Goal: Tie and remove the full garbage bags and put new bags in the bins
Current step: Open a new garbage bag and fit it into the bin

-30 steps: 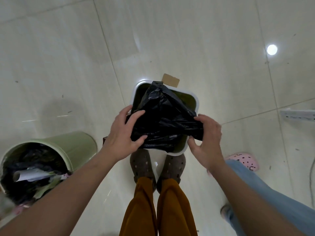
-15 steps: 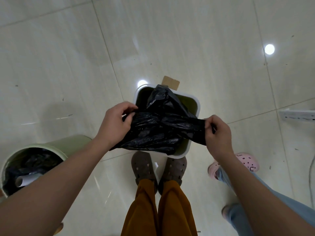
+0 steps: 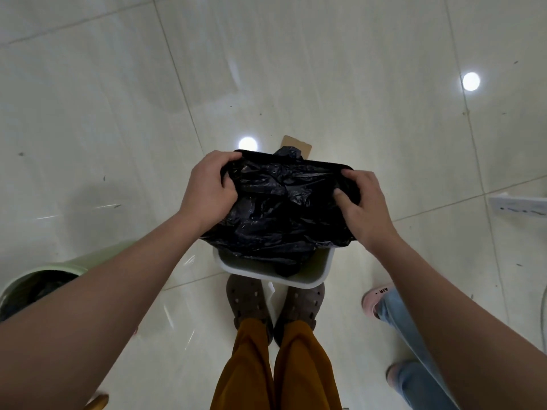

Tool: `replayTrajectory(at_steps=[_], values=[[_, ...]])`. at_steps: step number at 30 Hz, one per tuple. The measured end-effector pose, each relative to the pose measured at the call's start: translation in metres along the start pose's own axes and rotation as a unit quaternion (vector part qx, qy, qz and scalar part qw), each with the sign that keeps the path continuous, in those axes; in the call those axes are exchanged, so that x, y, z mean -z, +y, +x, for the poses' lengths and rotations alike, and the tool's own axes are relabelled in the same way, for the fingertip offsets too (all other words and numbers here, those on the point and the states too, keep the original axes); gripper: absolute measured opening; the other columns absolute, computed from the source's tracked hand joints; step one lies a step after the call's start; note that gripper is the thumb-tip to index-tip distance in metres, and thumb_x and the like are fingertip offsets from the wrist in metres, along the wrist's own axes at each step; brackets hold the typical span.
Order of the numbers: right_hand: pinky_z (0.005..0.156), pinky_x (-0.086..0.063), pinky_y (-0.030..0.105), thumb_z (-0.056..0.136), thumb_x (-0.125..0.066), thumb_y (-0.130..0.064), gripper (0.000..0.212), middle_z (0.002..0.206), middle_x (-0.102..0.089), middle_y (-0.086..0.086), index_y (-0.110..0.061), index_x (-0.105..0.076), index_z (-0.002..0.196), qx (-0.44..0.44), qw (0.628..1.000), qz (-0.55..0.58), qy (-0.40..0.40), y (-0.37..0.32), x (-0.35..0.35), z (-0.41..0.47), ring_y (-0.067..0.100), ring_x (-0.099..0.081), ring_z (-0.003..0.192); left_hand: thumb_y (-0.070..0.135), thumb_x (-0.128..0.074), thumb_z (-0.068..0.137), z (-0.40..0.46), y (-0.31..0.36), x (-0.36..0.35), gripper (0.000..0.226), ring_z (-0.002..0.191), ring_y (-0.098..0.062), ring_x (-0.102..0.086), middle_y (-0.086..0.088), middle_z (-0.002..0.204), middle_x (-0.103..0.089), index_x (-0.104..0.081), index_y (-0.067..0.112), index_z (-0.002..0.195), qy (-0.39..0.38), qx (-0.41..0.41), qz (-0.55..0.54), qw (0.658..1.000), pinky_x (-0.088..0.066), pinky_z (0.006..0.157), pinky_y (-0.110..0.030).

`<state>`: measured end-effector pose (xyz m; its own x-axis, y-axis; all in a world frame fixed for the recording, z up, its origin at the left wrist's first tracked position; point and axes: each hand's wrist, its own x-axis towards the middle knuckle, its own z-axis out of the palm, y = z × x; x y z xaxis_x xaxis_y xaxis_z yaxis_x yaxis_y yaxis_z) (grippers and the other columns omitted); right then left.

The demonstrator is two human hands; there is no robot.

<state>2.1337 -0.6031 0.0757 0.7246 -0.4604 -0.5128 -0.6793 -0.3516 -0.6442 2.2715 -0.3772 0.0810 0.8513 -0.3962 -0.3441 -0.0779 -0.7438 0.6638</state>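
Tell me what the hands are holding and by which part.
Both hold the black garbage bag by its open rim: the left hand grips the left edge, the right hand the right edge, stretched over the white bin.

The bag (image 3: 284, 208) I hold is black and shiny, with many small wrinkles that catch grey light. The bin (image 3: 296, 278) under it is white on the rim. At my left there is a second bin (image 3: 50, 273), pale green, and inside it looks dark. The floor (image 3: 325, 69) is cream tile, glossy, with thin grey lines between the tiles and round white spots of reflected lamps. Behind the bag I see a small piece of brown cardboard (image 3: 296, 143). My trousers (image 3: 278, 368) are mustard orange, and my shoes (image 3: 248, 300) are grey-brown with a pattern of small holes. At my right, another person wears light blue jeans (image 3: 414, 350) and a pink slipper (image 3: 374, 300) with dark letters on it.
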Motion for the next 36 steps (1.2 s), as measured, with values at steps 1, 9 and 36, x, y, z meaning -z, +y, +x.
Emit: replayTrajectory(at_steps=[1,9,36], values=[[0.104,-0.031,0.021,0.096,-0.057,-0.022,0.041,0.126,-0.045,-0.004,-0.011,-0.052,0.135,-0.01,1.0,0.0,-0.003,0.0,-0.001,0.004,0.012,-0.044,0.121,-0.007,-0.047,0.086,0.004,0.001,-0.002,0.045,0.11,-0.012,-0.053,-0.006,0.119,-0.061,-0.06,0.007,0.127,-0.007,0.011,0.007,1.0,-0.029,0.094,-0.005],[0.109,-0.033,0.04,0.102,-0.033,-0.045,0.039,0.13,-0.05,0.0,-0.023,-0.06,0.118,-0.091,0.993,0.036,-0.058,-0.005,-0.007,0.026,0.024,-0.042,0.127,0.007,-0.044,0.088,0.027,0.005,-0.015,0.049,0.129,-0.026,-0.043,-0.009,0.133,-0.052,-0.053,0.013,0.136,-0.092,0.12,0.034,0.988,-0.033,0.108,-0.033],[0.105,-0.044,0.052,0.102,-0.047,-0.018,0.046,0.142,-0.049,-0.003,-0.032,-0.039,0.144,-0.206,0.947,0.248,0.001,0.048,-0.047,-0.057,0.024,-0.05,0.128,0.013,-0.045,0.101,-0.105,-0.04,-0.034,0.046,0.109,-0.023,-0.061,0.004,0.131,-0.055,-0.044,0.04,0.139,-0.043,0.401,-0.286,0.869,-0.061,0.064,-0.038]])
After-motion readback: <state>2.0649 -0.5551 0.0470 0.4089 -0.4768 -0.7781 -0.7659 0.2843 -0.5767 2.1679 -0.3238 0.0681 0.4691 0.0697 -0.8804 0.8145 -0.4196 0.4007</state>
